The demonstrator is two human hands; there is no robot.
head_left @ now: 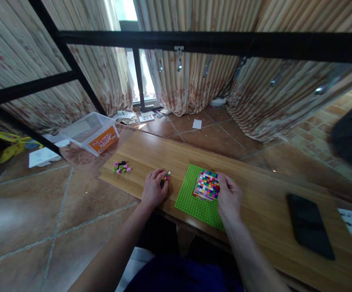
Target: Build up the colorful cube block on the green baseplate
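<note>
Head view: a clear box (103,140) stands by the tabletop's (261,194) left end — contents unclear. The brick stack (206,184) lies on a green plate (184,198), squarish top facing up, the right hand (231,196) bent against its right edge. The left hand (155,188) half-curls over small bricks (166,177) — whether either grips, I cannot tell.

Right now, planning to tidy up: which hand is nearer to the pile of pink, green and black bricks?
The left hand: it is to the right of the pile, with a gap between. The right hand is farther, at the multicoloured block on the green baseplate.
</note>
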